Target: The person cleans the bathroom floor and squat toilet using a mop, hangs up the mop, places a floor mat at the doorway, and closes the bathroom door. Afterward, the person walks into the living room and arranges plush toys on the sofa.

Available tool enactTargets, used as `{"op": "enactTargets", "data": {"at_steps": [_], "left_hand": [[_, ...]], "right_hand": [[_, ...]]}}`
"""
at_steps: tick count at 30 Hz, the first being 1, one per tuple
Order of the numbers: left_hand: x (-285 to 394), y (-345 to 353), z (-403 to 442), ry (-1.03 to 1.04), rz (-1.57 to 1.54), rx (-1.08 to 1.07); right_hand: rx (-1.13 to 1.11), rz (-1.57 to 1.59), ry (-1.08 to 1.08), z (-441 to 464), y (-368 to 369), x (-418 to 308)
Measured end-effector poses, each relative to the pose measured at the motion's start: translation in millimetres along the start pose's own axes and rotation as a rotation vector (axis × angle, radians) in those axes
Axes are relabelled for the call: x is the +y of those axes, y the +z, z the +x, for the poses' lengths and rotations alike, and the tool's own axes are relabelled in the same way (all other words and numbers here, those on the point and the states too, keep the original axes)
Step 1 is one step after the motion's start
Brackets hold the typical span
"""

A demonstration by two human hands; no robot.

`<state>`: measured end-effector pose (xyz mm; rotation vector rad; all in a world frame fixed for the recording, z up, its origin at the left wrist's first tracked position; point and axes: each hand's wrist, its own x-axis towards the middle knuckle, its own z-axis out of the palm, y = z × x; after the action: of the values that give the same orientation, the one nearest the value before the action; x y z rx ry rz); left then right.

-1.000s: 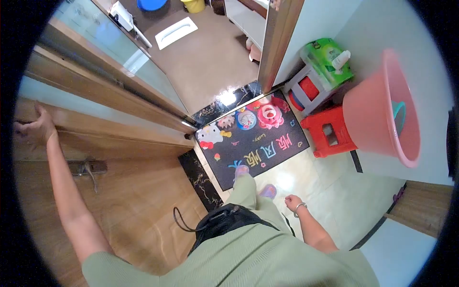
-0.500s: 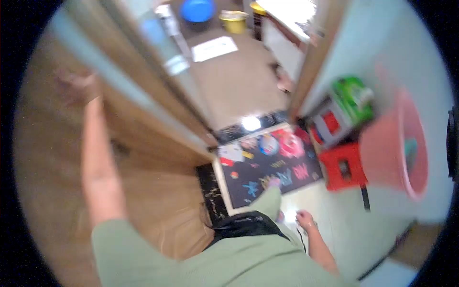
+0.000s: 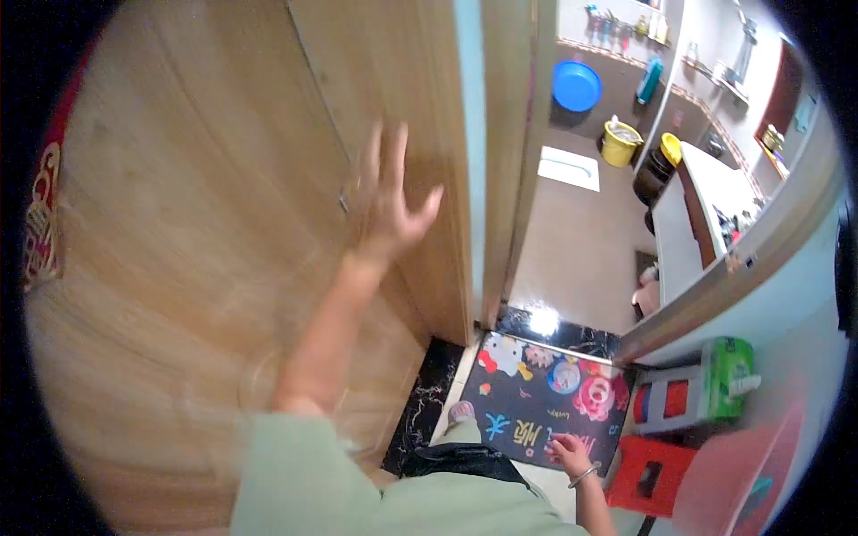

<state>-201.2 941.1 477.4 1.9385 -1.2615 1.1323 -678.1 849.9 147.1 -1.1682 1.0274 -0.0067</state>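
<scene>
My left hand (image 3: 393, 201) is raised in front of the wooden door (image 3: 206, 223), near its edge and the frame. Its fingers are spread and it holds nothing; whether it touches the wood I cannot tell. Low at the right, my right hand (image 3: 572, 454), with a bracelet at the wrist, hangs over the dark cartoon doormat (image 3: 536, 402). Its fingers are partly curled, and nothing shows clearly between them. A red stool (image 3: 651, 473) stands just right of that hand.
Beside the red stool are a pink tub (image 3: 737, 473) and a green package (image 3: 728, 375). Through the doorway stand a blue basin (image 3: 576, 87), a yellow bucket (image 3: 619, 146), a floor toilet (image 3: 569, 168) and a counter (image 3: 715, 192). A black threshold (image 3: 572, 332) crosses the doorway.
The view has swung left and up, so more of the door and the tiled room shows. My left hand has come away from the far left edge towards the middle, its fingers spread.
</scene>
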Motion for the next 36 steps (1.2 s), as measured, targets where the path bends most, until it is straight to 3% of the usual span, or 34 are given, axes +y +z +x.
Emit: {"op": "enactTargets", "data": {"at_steps": [2,4,5,6,8,10,11,13,14,15,16,18,20,22,24,27,29,32,36], "left_hand": [[-31.1,-10.9,-52.4,-0.224,0.141,-0.233],[-41.5,-16.1,-73.0,-0.622,-0.111,-0.373],[-47.1,-9.7,-84.8,-0.637,-0.11,-0.372],[-52.2,0.8,-96.4,-0.632,-0.121,-0.427],[-67.4,13.8,-93.0,-0.633,-0.121,-0.471],[-80.4,17.1,-67.5,-0.749,-0.176,-1.061],[-84.5,22.9,-63.8,-0.757,-0.165,-1.055],[-85.8,33.1,-64.6,-0.745,-0.134,-0.925],[-87.1,37.7,-71.2,-0.763,-0.126,-0.92],[-86.7,43.4,-81.4,-0.67,-0.002,-0.713],[-86.4,49.0,-92.6,-0.567,0.12,-0.511],[-84.7,53.9,-101.1,-0.612,0.046,-0.399],[-80.2,45.3,-92.9,-0.953,-0.196,-0.426],[-81.8,42.9,-90.2,-0.974,-0.154,-0.437],[-79.3,48.6,-87.5,-0.987,-0.122,-0.429],[-85.1,58.9,-102.4,-1.043,-0.194,-0.453],[-91.7,66.7,-115.3,-0.973,-0.17,-0.645],[-99.7,76.6,-122.6,-1.027,-0.322,-0.632],[-93.7,51.1,-78.8,-1.091,-0.272,-0.81]], "right_hand": [[-0.031,-0.031,0.031,20.7,24.8,-46.0],[-0.154,-0.158,-0.168,46.8,43.7,-81.9],[-0.173,-0.239,-0.29,63.7,55.6,-104.0],[-0.22,-0.222,-0.242,62.6,77.8,-152.4],[-0.214,-0.287,-0.462,79.3,114.7,-221.3],[-0.102,-0.387,-0.77,75.6,155.1,-304.9],[0.022,-0.406,-0.881,70.0,175.9,-344.0],[0.193,-0.437,-1.358,60.4,215.4,-418.0],[0.23,-0.42,-1.456,56.7,230.6,-447.7],[0.28,-0.403,-1.63,62.1,243.0,-472.5],[0.266,-0.399,-1.629,64.4,254.1,-491.8],[0.359,-0.434,-1.872,69.7,274.2,-519.6],[0.351,-0.33,-1.887,93.8,296.7,-521.0],[0.319,-0.233,-1.915,105.3,310.1,-524.0],[0.509,-0.333,-1.886,105.2,305.5,-523.5],[0.445,-0.303,-1.84,102.5,299.8,-528.7],[0.392,-0.28,-1.822,105.6,296.1,-526.5],[0.358,-0.226,-1.757,117.5,293.4,-523.7],[0.358,-0.273,-1.799,124.7,290.0,-521.8]]}}
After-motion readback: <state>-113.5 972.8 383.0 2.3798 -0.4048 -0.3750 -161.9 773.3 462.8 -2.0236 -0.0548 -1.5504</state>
